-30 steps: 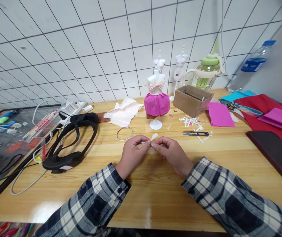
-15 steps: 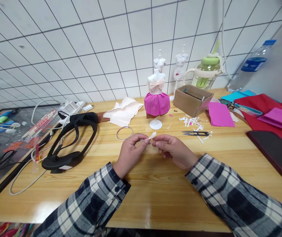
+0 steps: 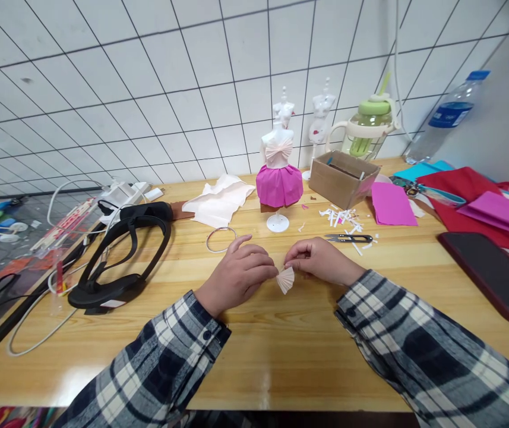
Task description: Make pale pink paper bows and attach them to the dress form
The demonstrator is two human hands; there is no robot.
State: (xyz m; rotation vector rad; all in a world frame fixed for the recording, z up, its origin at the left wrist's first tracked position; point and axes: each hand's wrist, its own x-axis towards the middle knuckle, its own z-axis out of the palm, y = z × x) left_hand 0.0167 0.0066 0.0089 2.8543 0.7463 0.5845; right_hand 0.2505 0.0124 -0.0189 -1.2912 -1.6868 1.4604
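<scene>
A right hand (image 3: 321,260) pinches a pleated fan (image 3: 286,282) over the table (image 3: 281,356), before a mannequin (image 3: 280,183); the left hand (image 3: 240,273) curves beside it, its grip impossible to tell.

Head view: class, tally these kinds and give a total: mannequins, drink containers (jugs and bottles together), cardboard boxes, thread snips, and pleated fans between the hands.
Mannequins: 3
Drink containers: 2
Cardboard box: 1
Thread snips: 1
Pleated fan: 1
Total: 8
</scene>
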